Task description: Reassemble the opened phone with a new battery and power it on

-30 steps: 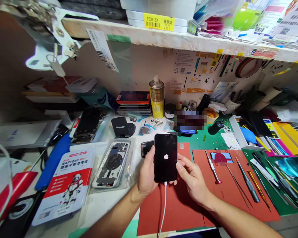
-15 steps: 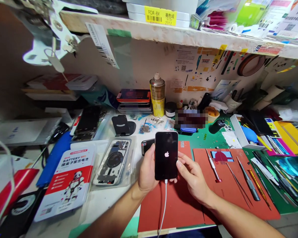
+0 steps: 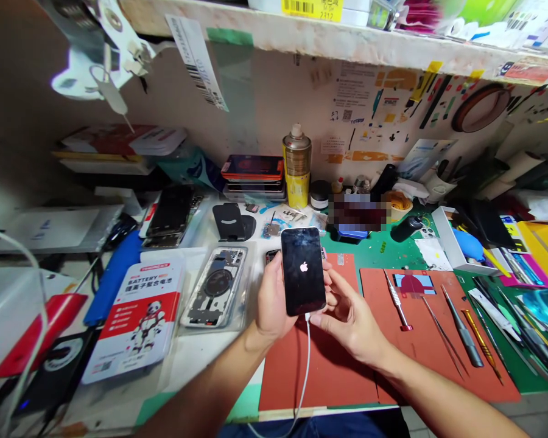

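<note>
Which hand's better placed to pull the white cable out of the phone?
Probably right. The left hand wraps the phone along its left edge and carries it, while the right hand only touches its right side, fingers just beside the white cable plugged into the bottom.

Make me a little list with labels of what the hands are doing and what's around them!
Left hand: grips the phone from its left side
Right hand: fingers touch the phone's right edge
Phone screen: dark, white apple logo
Cable: white, plugged into the phone's bottom
Underneath: red mat
Right of hands: screwdriver, tweezers
Left: battery box
</note>
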Tool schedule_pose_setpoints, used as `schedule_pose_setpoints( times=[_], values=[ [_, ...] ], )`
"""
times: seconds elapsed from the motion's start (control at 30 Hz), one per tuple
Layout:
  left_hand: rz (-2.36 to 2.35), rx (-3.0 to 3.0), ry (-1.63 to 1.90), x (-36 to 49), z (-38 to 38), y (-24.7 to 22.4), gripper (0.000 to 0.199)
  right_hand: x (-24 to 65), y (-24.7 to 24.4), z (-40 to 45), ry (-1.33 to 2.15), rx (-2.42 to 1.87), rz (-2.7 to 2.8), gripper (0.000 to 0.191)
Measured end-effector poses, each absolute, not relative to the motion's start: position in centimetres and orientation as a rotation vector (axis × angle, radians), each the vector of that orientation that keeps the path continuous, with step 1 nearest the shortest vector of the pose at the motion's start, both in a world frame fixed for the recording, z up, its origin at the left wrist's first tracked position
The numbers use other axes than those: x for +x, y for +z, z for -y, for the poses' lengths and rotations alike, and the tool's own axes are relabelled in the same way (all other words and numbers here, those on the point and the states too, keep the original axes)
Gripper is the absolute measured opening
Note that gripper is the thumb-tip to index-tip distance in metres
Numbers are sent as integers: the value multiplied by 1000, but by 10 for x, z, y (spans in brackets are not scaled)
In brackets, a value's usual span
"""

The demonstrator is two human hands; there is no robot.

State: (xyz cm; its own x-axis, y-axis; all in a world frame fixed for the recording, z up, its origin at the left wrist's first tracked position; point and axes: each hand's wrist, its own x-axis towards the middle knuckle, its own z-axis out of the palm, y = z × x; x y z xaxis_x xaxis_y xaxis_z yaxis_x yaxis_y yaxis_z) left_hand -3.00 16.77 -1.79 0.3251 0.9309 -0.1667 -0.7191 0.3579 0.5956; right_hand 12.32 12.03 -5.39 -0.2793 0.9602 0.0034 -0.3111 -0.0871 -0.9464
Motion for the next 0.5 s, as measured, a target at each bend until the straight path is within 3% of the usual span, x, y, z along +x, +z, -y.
schedule_pose_setpoints(
  times=[0.5],
  values=[
    [-545, 417, 1098, -31, -168, -18, 52, 122, -50, -119, 1579, -928, 1078, 85]
  ],
)
